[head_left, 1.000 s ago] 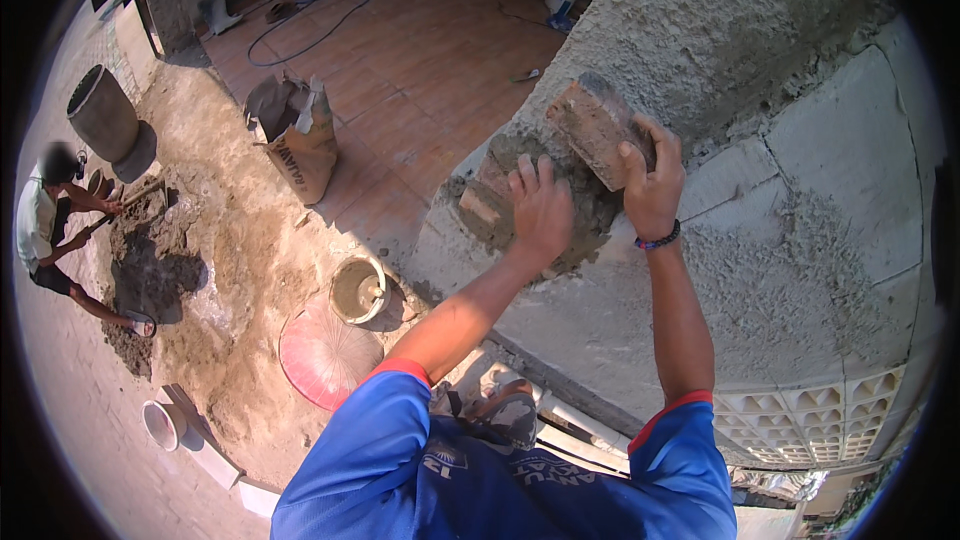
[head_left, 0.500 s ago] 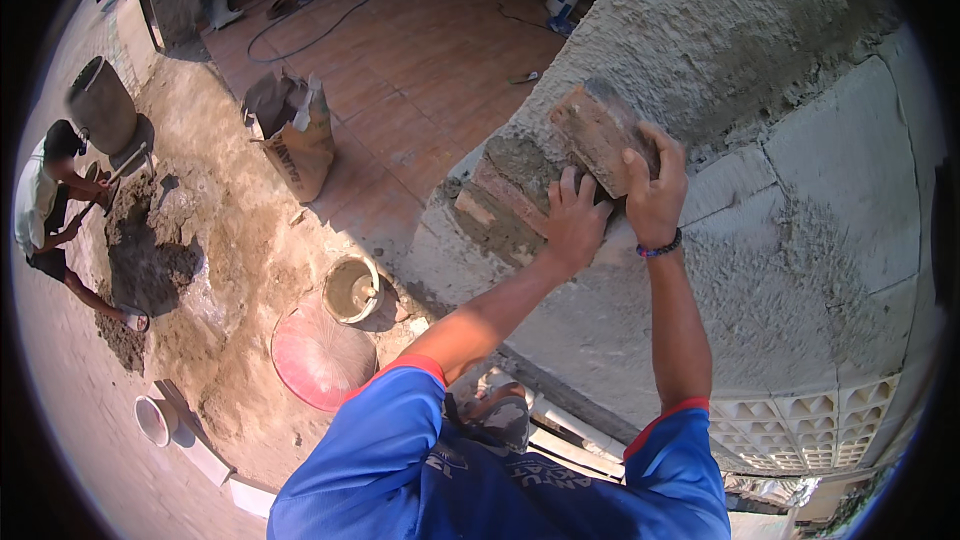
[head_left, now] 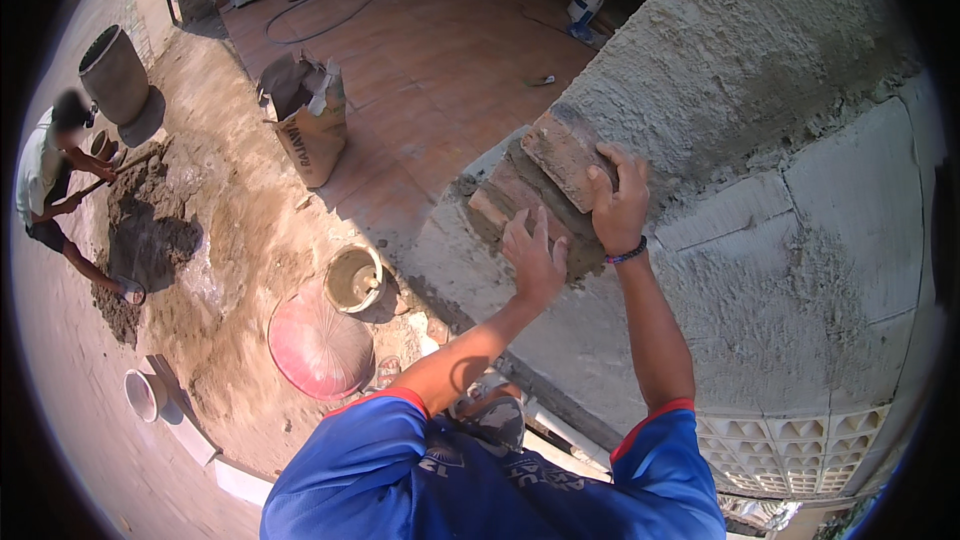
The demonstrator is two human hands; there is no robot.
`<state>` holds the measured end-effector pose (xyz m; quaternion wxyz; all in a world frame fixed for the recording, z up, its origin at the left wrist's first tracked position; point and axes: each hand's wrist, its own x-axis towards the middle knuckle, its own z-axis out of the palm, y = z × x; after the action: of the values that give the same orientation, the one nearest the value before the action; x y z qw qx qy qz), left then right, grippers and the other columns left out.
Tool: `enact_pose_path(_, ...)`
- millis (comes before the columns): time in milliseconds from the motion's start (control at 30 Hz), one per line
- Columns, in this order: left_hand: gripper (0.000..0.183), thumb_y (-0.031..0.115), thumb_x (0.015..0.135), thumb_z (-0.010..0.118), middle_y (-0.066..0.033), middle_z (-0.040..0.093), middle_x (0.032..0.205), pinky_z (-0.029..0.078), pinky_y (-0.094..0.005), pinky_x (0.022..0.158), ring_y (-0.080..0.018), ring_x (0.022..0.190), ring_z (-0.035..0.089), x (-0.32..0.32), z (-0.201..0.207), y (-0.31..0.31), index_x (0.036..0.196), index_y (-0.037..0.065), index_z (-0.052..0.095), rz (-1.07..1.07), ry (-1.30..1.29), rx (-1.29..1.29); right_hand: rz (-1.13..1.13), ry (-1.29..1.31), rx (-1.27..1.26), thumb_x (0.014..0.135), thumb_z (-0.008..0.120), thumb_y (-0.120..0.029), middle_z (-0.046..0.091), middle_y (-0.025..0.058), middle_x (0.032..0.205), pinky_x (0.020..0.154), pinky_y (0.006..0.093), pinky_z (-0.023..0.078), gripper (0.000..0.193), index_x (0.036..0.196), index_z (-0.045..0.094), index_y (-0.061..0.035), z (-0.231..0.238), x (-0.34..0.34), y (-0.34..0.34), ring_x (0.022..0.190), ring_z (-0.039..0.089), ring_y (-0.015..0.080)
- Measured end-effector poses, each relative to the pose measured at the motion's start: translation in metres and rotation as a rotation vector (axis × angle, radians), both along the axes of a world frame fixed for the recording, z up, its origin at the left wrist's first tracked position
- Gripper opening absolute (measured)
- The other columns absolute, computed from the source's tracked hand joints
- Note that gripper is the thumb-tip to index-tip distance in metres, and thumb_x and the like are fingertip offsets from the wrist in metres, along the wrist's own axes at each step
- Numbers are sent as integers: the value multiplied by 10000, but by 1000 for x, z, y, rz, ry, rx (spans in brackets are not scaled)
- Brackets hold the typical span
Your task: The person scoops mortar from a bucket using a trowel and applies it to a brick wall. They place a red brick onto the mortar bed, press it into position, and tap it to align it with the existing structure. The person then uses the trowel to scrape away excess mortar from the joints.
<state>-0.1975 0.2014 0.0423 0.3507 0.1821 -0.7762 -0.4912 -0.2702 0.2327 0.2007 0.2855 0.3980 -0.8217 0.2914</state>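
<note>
My right hand [head_left: 620,205] is closed round the edge of a reddish-brown brick [head_left: 562,162], fingers on the far side and thumb near its top face. That brick lies on grey mortar [head_left: 535,175] beside a second brick [head_left: 492,205], close to the rough wall. On the near end of the second brick rest the spread fingertips of my left hand [head_left: 537,258]. More wet mortar shows beneath both bricks and around my fingers. The undersides of the bricks are hidden.
Left of the ledge are a bucket [head_left: 354,278], a red-rimmed conical hat [head_left: 320,345] and an open paper sack [head_left: 312,145]. At far left a person [head_left: 50,175] works a mortar heap [head_left: 150,230] with a long-handled tool. A patterned vent-block panel [head_left: 790,445] is below right.
The right-hand brick has come down and left onto the mortar beside the other brick. My left hand has drawn back toward me, uncovering more of the second brick.
</note>
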Motion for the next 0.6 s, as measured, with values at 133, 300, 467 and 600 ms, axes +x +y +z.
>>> enact_pose_path(133,609,179,893,666,-272,322,1448,242,-563,1080,-464,1316,306,0,1,8,1439,-2,465,-63,-29,43,-10,-10,21,874,663,-67,667,191,1144,976,462,437,301,1171,645,-18,-15,-7,-3,1074,557,407)
enact_pose_path(300,583,174,912,651,-251,311,1465,245,-576,1073,-464,1337,277,-4,2,1,1440,12,464,-57,37,37,-71,-53,9,893,656,-98,661,205,1170,981,463,432,324,1206,641,-15,-20,-11,2,1089,555,408)
enact_pose_path(467,573,137,905,647,-247,361,1445,261,-562,1086,-449,1326,324,-23,13,-25,1429,-10,467,50,110,141,-57,-7,90,910,645,-96,657,214,1181,982,458,427,331,1231,637,-18,-18,-12,3,1085,550,409)
enact_pose_path(600,562,140,933,616,-240,398,1451,254,-514,1121,-427,1332,359,-45,21,-59,1438,-44,448,165,157,68,-61,25,101,907,641,-79,661,203,1169,971,458,425,332,1235,639,-26,-18,-13,0,1064,548,408)
